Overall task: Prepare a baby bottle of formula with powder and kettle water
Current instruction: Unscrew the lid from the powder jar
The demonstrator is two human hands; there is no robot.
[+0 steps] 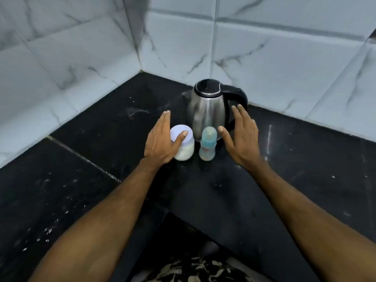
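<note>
One head-worn wide-angle view looks forward and steeply down from above a black counter point(81, 200), facing the tiled wall corner point(140, 47) at twelve o'clock; the counter sits close, at arm's reach.

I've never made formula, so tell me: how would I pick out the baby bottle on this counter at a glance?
Find the steel kettle standing in the corner of the black counter. Right in front of it stand two small containers, between the person's open hands. The baby bottle is the right one: slim, bluish, with a domed cap, unlike the squat powder jar with a flat white lid.
</note>
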